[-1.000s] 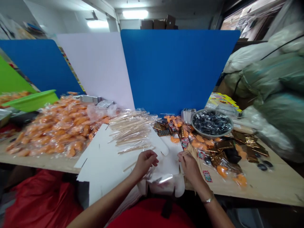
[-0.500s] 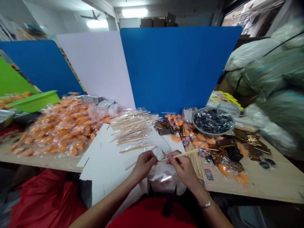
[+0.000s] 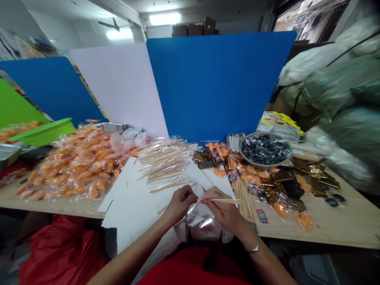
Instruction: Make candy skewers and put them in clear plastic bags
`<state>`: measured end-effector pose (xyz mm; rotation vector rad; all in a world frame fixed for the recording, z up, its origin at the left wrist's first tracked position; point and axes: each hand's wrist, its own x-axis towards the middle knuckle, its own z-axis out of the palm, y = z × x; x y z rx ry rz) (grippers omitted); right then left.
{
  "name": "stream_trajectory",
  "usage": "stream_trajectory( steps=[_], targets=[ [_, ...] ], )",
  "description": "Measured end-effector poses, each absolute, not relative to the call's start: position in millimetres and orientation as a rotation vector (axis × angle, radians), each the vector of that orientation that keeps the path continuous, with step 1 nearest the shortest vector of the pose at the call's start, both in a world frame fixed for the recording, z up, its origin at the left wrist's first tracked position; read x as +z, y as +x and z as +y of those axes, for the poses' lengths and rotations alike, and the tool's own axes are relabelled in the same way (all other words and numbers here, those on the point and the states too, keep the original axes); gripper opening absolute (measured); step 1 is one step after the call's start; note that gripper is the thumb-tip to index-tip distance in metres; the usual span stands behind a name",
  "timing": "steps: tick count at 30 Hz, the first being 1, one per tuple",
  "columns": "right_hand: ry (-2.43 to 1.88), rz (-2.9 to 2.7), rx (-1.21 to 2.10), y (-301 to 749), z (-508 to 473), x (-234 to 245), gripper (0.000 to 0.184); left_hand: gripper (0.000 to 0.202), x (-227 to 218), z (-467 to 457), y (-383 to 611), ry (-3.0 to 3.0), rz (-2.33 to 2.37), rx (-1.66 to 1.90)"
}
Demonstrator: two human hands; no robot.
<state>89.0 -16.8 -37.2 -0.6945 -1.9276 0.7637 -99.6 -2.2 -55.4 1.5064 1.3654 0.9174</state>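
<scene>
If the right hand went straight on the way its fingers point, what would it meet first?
The right hand, pinching thin sticks, would probably meet the clear plastic bag first, just short of the left hand; depth between them is unclear.

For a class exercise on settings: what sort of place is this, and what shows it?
Probably a packing workshop: bagged orange pieces and bagged sticks lie in heaps, and bulging sacks are piled at the right.

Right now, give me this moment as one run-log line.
left grip: at clear plastic film | right grip: holding thin wooden sticks | beyond: plastic-wrapped sticks on white cardboard
</scene>
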Motion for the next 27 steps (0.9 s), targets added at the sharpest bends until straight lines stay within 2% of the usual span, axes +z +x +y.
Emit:
stream_trajectory(
  steps=[4, 10, 15, 21, 27],
  targets=[
    [-0.705, -2.036, 0.840, 88.8, -11.8, -35.2, 0.022, 0.012, -51.1, -3.1, -98.1, 1.478, 1.340, 0.874],
    [-0.675, -1.834, 0.788, 88.5, -6.5, -43.5, 0.017, 0.011, -45.6, 0.7, -100.7, 1.467, 1.357, 0.876],
    [-0.724, -1.980, 0.879, 90.1, -6.0, -47.3, 0.019, 0.012, -47.7, 1.8, -103.3, 1.481, 1.375, 0.847],
    [-0.762, -1.765, 0.836, 91.2, -3.2, -48.7, 0.018, 0.016, -49.2, 2.8, -103.9, 1.413, 1.356, 0.821],
    [-0.763, -1.948, 0.881, 94.6, -3.5, -50.8, 0.020, 0.021, -46.9, 3.1, -104.4, 1.431, 1.389, 0.828]
  ],
)
